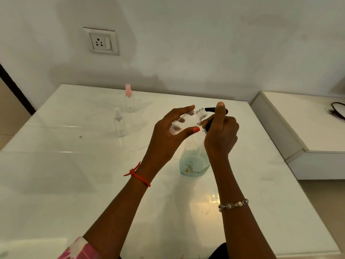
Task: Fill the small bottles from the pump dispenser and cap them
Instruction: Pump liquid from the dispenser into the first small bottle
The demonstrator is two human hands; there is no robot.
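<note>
pump dispenser (194, 161) on table (74, 174), 2 capped bottles (119, 122) behind-left, wall socket (101, 41) above

Plain whitish wall (186, 43) with some grey smudgy patches, one white socket plate (101, 41) up on the left. Glossy white table (56, 165) sits up against it, catching a warm light reflection near the front. Lower white unit (298, 128) just beside it on the right, black cable (337, 111) lying on top. Beige floor (321, 193) showing either side.
</note>
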